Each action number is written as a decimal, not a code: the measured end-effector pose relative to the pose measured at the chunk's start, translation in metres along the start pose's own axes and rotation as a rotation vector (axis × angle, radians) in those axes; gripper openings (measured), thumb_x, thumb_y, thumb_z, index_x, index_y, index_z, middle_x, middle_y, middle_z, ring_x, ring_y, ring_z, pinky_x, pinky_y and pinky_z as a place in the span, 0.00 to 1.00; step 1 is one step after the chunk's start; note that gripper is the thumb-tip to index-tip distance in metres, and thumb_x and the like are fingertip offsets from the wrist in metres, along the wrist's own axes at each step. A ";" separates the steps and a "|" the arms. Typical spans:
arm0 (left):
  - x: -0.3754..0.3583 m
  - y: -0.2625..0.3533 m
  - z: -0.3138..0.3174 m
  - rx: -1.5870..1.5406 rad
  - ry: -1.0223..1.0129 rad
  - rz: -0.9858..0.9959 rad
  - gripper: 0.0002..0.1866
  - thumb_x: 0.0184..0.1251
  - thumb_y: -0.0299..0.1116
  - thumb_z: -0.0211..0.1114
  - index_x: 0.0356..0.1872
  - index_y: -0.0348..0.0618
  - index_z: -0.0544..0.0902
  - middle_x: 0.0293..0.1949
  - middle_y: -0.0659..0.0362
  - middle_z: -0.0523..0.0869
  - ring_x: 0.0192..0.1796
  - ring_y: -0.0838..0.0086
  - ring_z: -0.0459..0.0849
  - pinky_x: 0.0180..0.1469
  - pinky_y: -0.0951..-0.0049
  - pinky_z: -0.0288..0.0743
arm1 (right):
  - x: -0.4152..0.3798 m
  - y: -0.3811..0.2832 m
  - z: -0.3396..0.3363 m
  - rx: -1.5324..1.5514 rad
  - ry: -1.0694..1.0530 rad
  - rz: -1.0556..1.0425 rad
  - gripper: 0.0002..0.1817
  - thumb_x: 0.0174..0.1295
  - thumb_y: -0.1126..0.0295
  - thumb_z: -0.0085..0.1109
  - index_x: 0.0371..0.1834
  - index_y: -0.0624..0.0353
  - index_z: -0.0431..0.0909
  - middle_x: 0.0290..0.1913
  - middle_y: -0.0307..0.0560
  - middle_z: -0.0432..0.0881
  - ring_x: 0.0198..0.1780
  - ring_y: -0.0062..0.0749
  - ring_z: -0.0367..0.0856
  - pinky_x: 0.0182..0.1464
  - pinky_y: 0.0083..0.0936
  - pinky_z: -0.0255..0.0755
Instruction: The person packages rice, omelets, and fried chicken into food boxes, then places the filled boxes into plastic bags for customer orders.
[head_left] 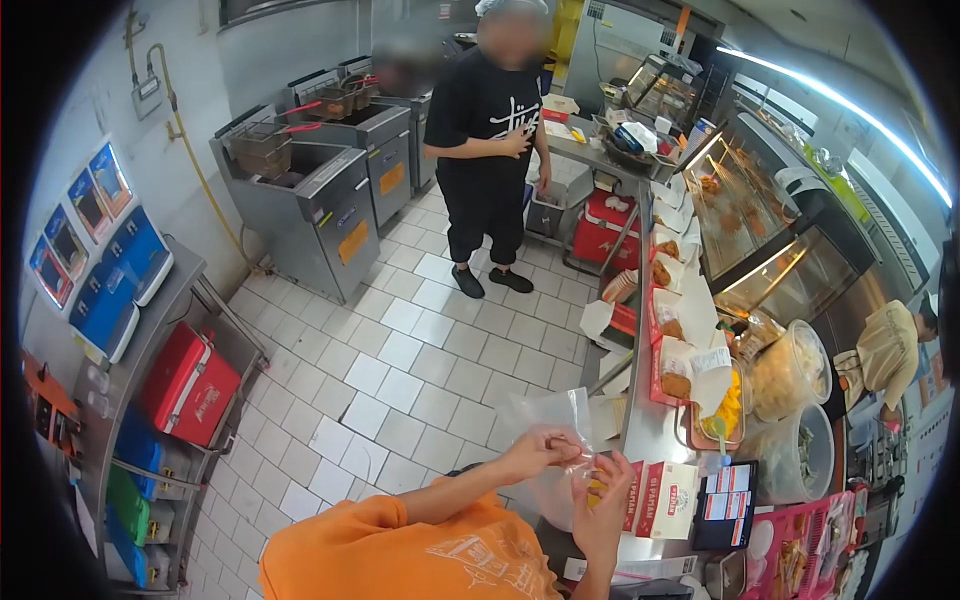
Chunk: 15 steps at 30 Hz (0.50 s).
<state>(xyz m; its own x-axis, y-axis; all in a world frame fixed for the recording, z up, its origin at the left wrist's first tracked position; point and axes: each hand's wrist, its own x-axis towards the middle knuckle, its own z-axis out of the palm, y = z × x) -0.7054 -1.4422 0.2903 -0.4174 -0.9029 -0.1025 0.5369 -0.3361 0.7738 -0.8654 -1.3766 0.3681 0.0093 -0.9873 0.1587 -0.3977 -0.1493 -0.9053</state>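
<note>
A clear plastic bag point(560, 415) is in both hands, above the front edge of the steel counter. My left hand point(545, 452) is closed, its fingers pinching the bag near the top. My right hand point(600, 500) grips the bag's other side between thumb and fingers. Something small and yellow shows behind the right fingers; I cannot make out what it is. Just right of that hand stands a red and white paper box point(668, 500). Beyond it is a tray of yellow food point(730, 405) with a green-handled spoon.
Open boxes with fried chicken point(675, 383) line the counter beside a heated glass display point(790, 265). Clear tubs point(795, 455), a tablet point(725, 505) and a pink basket point(800, 550) are at right. A person in black point(490, 130) stands ahead near the fryers point(300, 210). Another person bends at far right.
</note>
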 end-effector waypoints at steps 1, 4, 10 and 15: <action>0.004 -0.007 -0.004 0.034 0.046 -0.058 0.11 0.68 0.30 0.73 0.46 0.37 0.84 0.42 0.58 0.90 0.46 0.76 0.87 0.52 0.77 0.80 | 0.000 0.000 0.004 -0.076 0.034 -0.026 0.32 0.65 0.68 0.68 0.69 0.63 0.64 0.60 0.55 0.78 0.55 0.38 0.82 0.53 0.31 0.78; 0.010 -0.004 0.002 0.254 0.025 -0.078 0.09 0.70 0.30 0.72 0.43 0.37 0.82 0.42 0.56 0.89 0.48 0.73 0.88 0.52 0.73 0.81 | 0.000 0.019 0.009 -0.255 0.115 -0.119 0.31 0.61 0.70 0.71 0.66 0.62 0.69 0.58 0.54 0.80 0.55 0.43 0.83 0.55 0.35 0.78; 0.029 -0.039 0.000 0.042 0.078 -0.240 0.13 0.63 0.32 0.78 0.41 0.40 0.81 0.38 0.59 0.87 0.43 0.73 0.86 0.52 0.70 0.79 | -0.004 0.035 0.017 -0.325 0.191 -0.021 0.18 0.63 0.73 0.68 0.55 0.64 0.78 0.43 0.53 0.87 0.41 0.44 0.88 0.47 0.37 0.81; 0.029 0.019 0.011 0.832 0.131 0.450 0.30 0.55 0.48 0.82 0.52 0.41 0.82 0.43 0.58 0.85 0.44 0.69 0.85 0.52 0.66 0.79 | -0.005 0.054 -0.005 -0.221 0.234 -0.007 0.06 0.69 0.74 0.60 0.44 0.65 0.83 0.32 0.50 0.88 0.32 0.40 0.89 0.40 0.32 0.80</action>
<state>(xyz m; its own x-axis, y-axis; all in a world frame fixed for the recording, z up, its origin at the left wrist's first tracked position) -0.7154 -1.4718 0.3085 -0.1859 -0.9410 0.2828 -0.0872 0.3025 0.9492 -0.8913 -1.3799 0.3209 -0.1883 -0.9431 0.2742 -0.5886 -0.1151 -0.8002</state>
